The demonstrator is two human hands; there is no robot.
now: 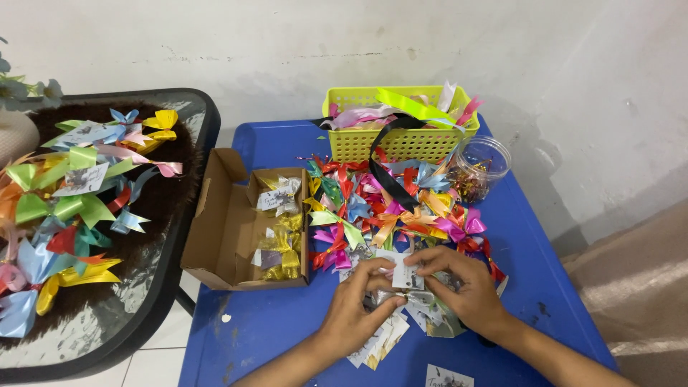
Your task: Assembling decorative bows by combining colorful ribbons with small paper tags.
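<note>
My left hand and my right hand meet near the front of a blue table. Together they pinch a small white printed card with a silvery ribbon bow just under it. Beneath my hands lie more printed cards, partly hidden. Right behind my fingers spreads a pile of coloured ribbon bows in red, pink, orange, green and blue.
An open cardboard box to the left holds gold bows with cards. A yellow plastic basket of ribbons and a clear jar stand at the back. A dark round table on the left carries several tagged bows.
</note>
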